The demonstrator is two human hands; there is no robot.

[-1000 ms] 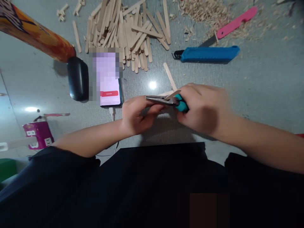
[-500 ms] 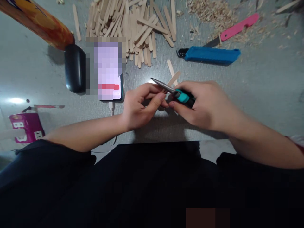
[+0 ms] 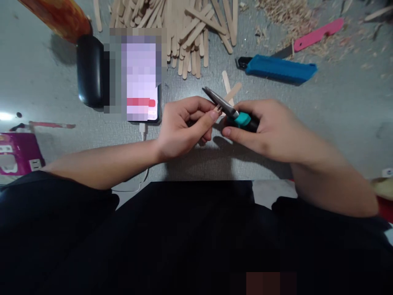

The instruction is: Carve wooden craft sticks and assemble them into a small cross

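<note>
My left hand (image 3: 190,127) is closed, pinching a small piece of wooden craft stick (image 3: 218,108) between thumb and fingers. My right hand (image 3: 264,131) is wrapped round the black and teal handles of needle-nose pliers (image 3: 222,101). The pliers' jaws point up and left, slightly parted at the tips, and pass close over the left fingertips. Whether they touch the piece I cannot tell. Just beyond the jaws, a pale craft stick (image 3: 226,81) crosses a second craft stick (image 3: 235,91), whose lower end is hidden behind the pliers.
A heap of craft sticks (image 3: 190,41) lies at the back. A blue box cutter (image 3: 281,69), a pink-handled knife (image 3: 319,35) and wood shavings (image 3: 285,16) are at the right. On the left are a charging phone (image 3: 141,78), a black rounded object (image 3: 90,71) and a purple socket block (image 3: 23,151).
The pliers' jaws, closed together before, now show a small gap at the tips. The small wooden piece in my left fingers shows more clearly. The whole view has shifted a little.
</note>
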